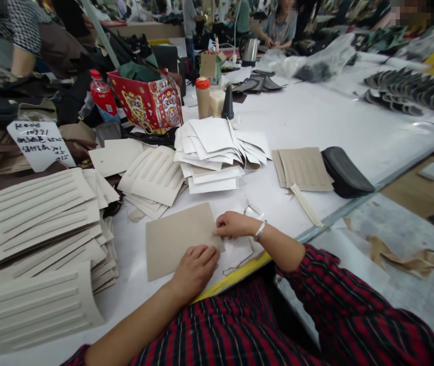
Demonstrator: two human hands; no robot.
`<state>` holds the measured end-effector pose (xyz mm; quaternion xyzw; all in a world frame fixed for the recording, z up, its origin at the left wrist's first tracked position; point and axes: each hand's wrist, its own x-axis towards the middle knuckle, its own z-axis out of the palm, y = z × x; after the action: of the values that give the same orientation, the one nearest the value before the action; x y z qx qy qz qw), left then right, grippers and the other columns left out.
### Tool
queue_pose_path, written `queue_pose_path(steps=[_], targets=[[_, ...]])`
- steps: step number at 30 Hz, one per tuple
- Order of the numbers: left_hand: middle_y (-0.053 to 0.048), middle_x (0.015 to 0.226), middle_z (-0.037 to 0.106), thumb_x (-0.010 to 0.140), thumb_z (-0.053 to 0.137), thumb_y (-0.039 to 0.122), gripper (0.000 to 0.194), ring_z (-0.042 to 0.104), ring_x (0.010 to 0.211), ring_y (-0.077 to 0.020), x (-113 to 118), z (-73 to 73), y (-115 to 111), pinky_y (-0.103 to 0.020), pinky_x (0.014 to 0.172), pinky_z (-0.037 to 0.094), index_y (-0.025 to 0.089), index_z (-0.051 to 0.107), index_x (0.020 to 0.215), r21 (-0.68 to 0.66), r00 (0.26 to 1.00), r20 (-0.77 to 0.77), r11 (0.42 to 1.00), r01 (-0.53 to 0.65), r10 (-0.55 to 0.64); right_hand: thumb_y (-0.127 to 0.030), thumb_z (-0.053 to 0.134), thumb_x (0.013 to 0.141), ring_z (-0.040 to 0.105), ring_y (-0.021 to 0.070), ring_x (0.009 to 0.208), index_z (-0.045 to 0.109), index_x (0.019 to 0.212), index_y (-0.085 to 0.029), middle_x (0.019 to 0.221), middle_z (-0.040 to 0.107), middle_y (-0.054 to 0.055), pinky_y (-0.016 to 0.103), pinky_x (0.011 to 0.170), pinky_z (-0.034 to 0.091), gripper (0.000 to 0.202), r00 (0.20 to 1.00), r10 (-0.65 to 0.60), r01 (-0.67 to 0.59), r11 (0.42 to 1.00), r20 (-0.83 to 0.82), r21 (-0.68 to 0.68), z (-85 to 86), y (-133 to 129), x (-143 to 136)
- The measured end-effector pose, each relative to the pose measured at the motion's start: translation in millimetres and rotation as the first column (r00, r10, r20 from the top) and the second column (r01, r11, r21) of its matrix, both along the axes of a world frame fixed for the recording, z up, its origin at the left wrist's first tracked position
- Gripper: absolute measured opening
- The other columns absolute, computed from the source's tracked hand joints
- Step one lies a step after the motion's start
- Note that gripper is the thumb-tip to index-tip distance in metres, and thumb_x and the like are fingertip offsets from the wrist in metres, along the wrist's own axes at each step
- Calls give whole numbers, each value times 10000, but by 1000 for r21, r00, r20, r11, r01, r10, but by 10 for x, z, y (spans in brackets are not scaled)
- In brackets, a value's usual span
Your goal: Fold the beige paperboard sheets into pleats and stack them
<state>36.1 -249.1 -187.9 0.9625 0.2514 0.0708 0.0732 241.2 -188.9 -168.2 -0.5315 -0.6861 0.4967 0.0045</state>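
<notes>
Head view: plain panel point(178, 239) flat on table point(296, 122), near front edge. Left hand point(196, 269) laid flat over panel's near right corner, fingers extended, not clasping. Right hand point(234, 224) curled at right side; closure and hold can't tell. Risk: uneven pressure could skew panel; leftward slide could bump ribbed stack point(41, 198). Yellow edge strip point(235, 277) close below; more room rightward.

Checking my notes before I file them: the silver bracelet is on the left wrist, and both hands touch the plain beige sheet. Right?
Wrong wrist: the head view shows the silver bracelet by the right hand, not the left hand. Both do touch the plain beige sheet.
</notes>
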Motion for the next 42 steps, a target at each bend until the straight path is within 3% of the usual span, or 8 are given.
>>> queue_pose_path(steps=[6, 12, 17, 20, 23, 29, 39, 42], targets=[[-69, 1070, 562, 883, 387, 269, 237, 476, 929, -218, 70, 40, 65, -370, 759, 379, 206, 556, 1036, -78, 999, -15, 996, -33, 32, -343, 563, 701, 509, 81, 455, 616, 745, -136, 527, 573, -11, 169, 449, 339, 218, 999, 36, -36, 998, -4, 49, -69, 199, 40], [-72, 1000, 575, 862, 406, 227, 186, 491, 832, -195, 274, -3, 145, -358, 743, 433, 187, 584, 825, -171, 981, 35, 968, -182, 190, -277, 586, 640, 558, 138, 631, 641, 740, -152, 700, 651, 42, 201, 518, 338, 170, 979, 100, -150, 943, 178, 297, -48, 173, -40], [-68, 929, 587, 849, 424, 199, 140, 525, 810, -191, 360, 32, 186, -357, 750, 474, 183, 556, 804, -215, 980, -31, 956, -199, 198, -369, 585, 678, 542, 117, 605, 646, 776, -146, 701, 649, 28, 191, 516, 340, 252, 988, 110, -136, 954, 110, 269, -27, 470, 13], [-88, 1030, 569, 819, 478, 207, 75, 540, 902, -211, 361, 43, 225, -368, 800, 476, 175, 531, 860, -253, 964, -66, 931, -264, 256, -374, 539, 717, 513, 96, 525, 646, 796, -141, 620, 625, 11, 185, 488, 335, 268, 994, 69, -83, 978, 79, 189, -36, 657, 39], [-139, 1217, 484, 779, 533, 224, 171, 498, 1062, -252, 350, 21, 269, -396, 874, 445, 158, 505, 934, -284, 950, -76, 907, -312, 303, -344, 521, 717, 502, 92, 473, 646, 792, -137, 563, 605, 7, 183, 461, 330, 253, 994, 74, -84, 988, 84, 131, -75, 726, 25], [-168, 1338, 387, 753, 553, 240, 199, 507, 1083, -276, 390, 35, 356, -410, 860, 440, 166, 498, 930, -340, 947, -159, 885, -319, 280, -277, 566, 645, 553, 138, 609, 650, 726, -153, 673, 654, 43, 204, 491, 316, 170, 975, 116, -175, 928, 190, 328, -106, 751, -23], [-133, 1397, 305, 703, 620, 213, 276, 528, 1050, -280, 490, 139, 431, -393, 850, 445, 173, 522, 958, -389, 919, -286, 844, -369, 270, -268, 497, 731, 589, 160, 694, 643, 752, -162, 761, 671, 56, 219, 595, 379, 182, 964, -69, -42, 916, 258, 399, -134, 819, -96], [-123, 1378, 340, 710, 608, 207, 305, 497, 1086, -271, 440, 179, 452, -400, 892, 421, 174, 515, 998, -454, 935, -223, 819, -350, 275, -272, 492, 744, 590, 210, 756, 632, 826, -121, 833, 662, 114, 264, 650, 401, 221, 948, -110, -23, 911, 297, 412, -108, 761, -131]])
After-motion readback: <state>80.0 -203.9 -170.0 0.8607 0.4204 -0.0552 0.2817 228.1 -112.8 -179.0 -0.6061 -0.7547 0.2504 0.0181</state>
